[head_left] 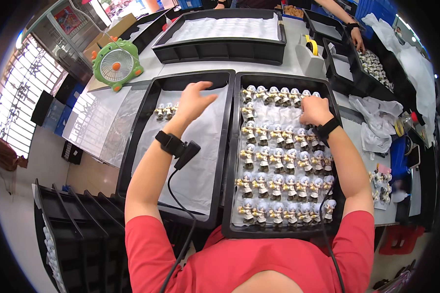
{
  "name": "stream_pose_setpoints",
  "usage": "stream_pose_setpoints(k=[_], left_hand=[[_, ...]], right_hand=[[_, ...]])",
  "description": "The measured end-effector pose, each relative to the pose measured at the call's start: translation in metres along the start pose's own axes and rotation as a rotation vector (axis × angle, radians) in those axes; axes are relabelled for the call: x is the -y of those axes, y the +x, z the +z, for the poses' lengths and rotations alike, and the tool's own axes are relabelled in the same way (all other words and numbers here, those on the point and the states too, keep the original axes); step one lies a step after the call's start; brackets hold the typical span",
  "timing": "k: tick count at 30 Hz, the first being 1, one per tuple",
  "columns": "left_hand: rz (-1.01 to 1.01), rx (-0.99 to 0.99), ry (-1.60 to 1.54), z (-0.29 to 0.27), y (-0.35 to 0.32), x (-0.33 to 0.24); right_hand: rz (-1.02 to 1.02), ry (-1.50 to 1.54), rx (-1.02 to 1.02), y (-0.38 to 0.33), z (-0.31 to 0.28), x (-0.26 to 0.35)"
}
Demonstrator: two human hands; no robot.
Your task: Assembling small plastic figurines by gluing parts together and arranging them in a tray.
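Observation:
Two black trays lie side by side before me. In the left tray (143, 128), lined with white paper, a few small figurines (164, 112) stand near the upper left. Over them hangs my left hand (194, 101), open, thumb and fingers apart with nothing between them. Rows of pale-haired figurines (276, 157) in white clothes with yellow details fill much of the right tray (289, 233). At that tray's upper right, my right hand (316, 110) is closed, fingers curled down beside the second row. What its fingertips hold, if anything, is hidden. Most of that row is bare liner.
Behind stands another black tray (220, 51) with white lining. A green cartoon-shaped fan (116, 64) sits at left, a tape dispenser (312, 54) at back right. Another person's hand (358, 40) reaches into a bin of figurines (375, 68). Plastic bags (376, 117) lie right; black trays (78, 215) stack lower left.

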State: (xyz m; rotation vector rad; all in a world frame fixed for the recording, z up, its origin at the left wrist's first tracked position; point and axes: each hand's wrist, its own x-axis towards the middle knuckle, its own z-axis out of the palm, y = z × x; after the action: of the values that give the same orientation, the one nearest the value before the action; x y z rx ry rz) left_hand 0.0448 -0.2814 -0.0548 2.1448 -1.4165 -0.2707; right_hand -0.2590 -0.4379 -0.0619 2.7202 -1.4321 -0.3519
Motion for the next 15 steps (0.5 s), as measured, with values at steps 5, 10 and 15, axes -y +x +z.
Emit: stream_pose_setpoints(k=[5, 10, 15], left_hand=[[0.023, 0.445, -0.924, -0.02, -0.052, -0.08], [-0.071, 0.517, -1.241, -0.015, -0.091, -0.102], [-0.086, 0.649, -1.465, -0.014, -0.106, -0.101]], right_hand=[[-0.563, 0.719, -0.52, -0.025, -0.03, 0.022], [-0.843, 1.365, -0.421, -0.066, -0.04, 0.066], [-0.908, 1.534, -0.385, -0.078, -0.033, 0.08]])
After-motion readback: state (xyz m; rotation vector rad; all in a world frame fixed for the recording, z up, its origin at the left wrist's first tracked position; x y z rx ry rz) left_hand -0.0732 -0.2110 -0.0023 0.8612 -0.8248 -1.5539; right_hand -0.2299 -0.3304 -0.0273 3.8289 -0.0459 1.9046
